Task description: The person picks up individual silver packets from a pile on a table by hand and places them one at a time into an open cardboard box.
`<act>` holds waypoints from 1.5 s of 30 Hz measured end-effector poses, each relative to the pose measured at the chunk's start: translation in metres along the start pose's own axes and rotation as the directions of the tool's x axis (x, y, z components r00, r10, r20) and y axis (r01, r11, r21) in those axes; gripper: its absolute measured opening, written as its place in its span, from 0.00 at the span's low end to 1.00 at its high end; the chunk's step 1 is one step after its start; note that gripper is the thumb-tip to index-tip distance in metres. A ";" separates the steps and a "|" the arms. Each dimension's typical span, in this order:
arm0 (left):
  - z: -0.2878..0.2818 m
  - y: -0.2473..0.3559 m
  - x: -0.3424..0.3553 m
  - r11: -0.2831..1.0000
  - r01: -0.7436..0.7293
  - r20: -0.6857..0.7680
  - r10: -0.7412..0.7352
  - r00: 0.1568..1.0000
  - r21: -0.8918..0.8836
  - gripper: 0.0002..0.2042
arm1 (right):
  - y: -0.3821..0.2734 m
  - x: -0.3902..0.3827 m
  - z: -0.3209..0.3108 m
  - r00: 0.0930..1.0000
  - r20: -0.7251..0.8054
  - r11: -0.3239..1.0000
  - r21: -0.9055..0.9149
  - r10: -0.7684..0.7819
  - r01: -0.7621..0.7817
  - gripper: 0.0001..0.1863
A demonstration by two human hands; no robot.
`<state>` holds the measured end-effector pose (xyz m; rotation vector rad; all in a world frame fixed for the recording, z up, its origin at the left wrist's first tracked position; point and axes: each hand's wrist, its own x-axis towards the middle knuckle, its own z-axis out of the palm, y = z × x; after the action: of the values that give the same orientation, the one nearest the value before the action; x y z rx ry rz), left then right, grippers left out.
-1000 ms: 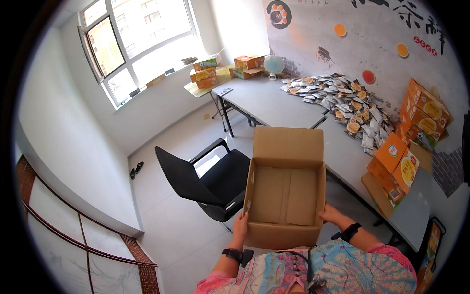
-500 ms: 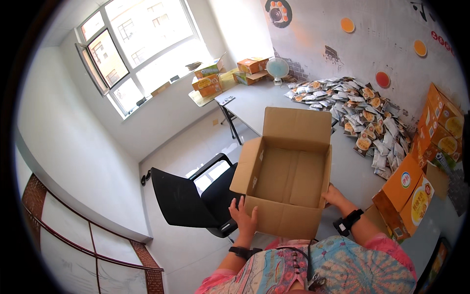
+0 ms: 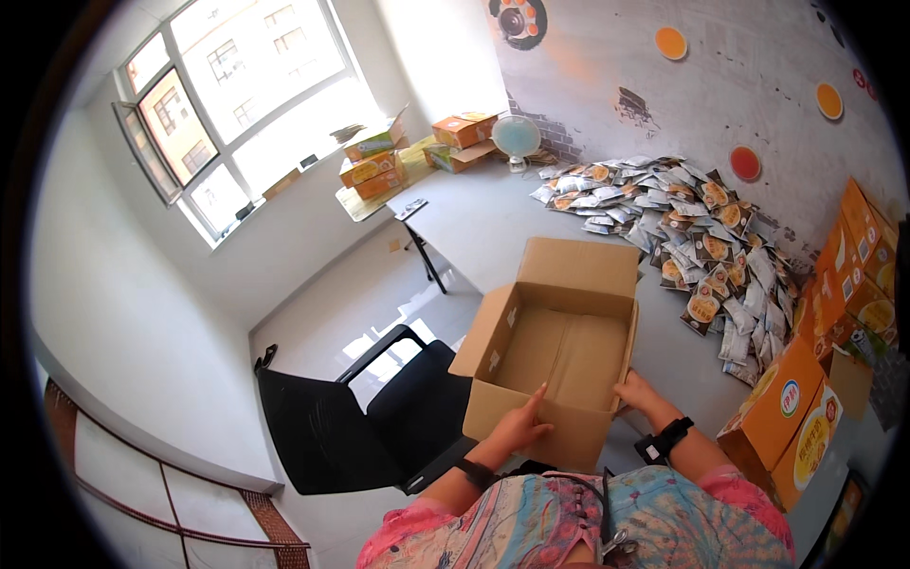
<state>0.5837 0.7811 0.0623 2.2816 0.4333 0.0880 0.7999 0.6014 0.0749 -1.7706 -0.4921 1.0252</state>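
Observation:
An upright cardboard box [image 3: 580, 266] with its flaps folded outward stands in front of my body at the near side of the table. Its inside shows bare brown cardboard. My left hand [image 3: 515, 429] lies against the near flap, index finger stretched toward the inside and thumb apart. At the box's near right corner, my right hand [image 3: 643, 394] grips the side, its fingertips partly hidden behind the cardboard. Beyond the box, a large heap of small printed sachets [image 3: 701, 251] covers the table [image 3: 474, 213] along the wall.
Orange printed cartons [image 3: 779, 412] stand at my right. More cartons [image 3: 370, 174] sit by the window, near a small round fan [image 3: 517, 140]. A black office chair [image 3: 398, 398] is close on my left. A phone-like object [image 3: 411, 208] lies on the table's left corner.
My left hand has moved from the box's left near corner rightward onto the near flap. The box sits slightly lower in view, my right hand still on it. The view has shifted.

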 end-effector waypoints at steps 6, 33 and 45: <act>-0.018 -0.037 0.093 0.992 0.036 0.064 -0.044 0.997 0.118 0.23 | -0.014 0.093 -0.013 0.998 0.044 0.995 -0.091 0.050 -0.046 0.27; -0.076 -0.133 0.363 0.882 0.083 -0.290 0.063 0.955 0.464 0.25 | 0.000 0.128 -0.089 0.937 -0.207 0.927 0.310 0.281 -0.210 0.27; -0.093 -0.105 0.311 0.870 0.111 -0.088 -0.078 0.993 0.481 0.24 | 0.055 0.070 -0.116 0.927 -0.295 0.830 0.557 0.230 -0.028 0.22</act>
<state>0.8274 1.0165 0.0257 2.7528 0.6621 0.0033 0.9271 0.5644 0.0139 -1.4267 0.1509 0.8067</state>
